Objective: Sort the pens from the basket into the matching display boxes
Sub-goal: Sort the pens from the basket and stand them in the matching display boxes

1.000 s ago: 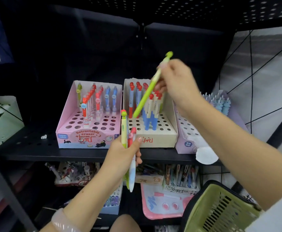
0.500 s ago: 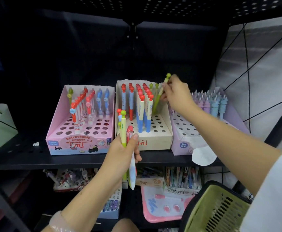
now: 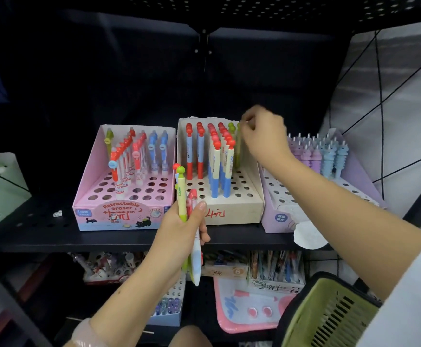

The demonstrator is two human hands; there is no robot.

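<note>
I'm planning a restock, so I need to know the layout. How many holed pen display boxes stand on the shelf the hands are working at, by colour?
Pink box: 1
Cream box: 1
Lavender box: 1
Total: 3

The pink cardboard display box [image 3: 119, 216] on the left of the black shelf bears "Retractable eraser" in pink letters on its near face, with a smaller line beneath that is partly covered by a handwritten red price starting with "5". The cream cardboard display box [image 3: 232, 211] beside it has a handwritten red "4" and a character on its near face. On the lower shelf, a beige card label [image 3: 225, 271] shows a "6" in an orange circle, and a white price tag [image 3: 269, 286] to its right reads "2". Other print is too small to read.
</note>
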